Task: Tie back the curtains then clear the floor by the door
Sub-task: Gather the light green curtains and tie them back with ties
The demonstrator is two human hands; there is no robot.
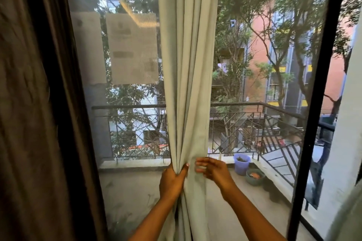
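Observation:
A pale grey-green curtain (pixel 187 64) hangs bunched in folds down the middle of a glass balcony door. My left hand (pixel 172 179) grips the gathered folds low down, thumb on the front of the cloth. At the curtain's right edge, at about the same height, my right hand (pixel 212 169) is blurred, with its fingers apart and curled and touching or just off the fabric. A dark brown curtain (pixel 33 103) hangs along the left side of the view.
A black door frame (pixel 317 103) slants down the right. Two paper sheets (pixel 133 49) are stuck on the glass at left. Outside, a balcony railing (pixel 244 123), a purple bucket (pixel 242 163) and a green bowl (pixel 254 176) stand on the balcony floor.

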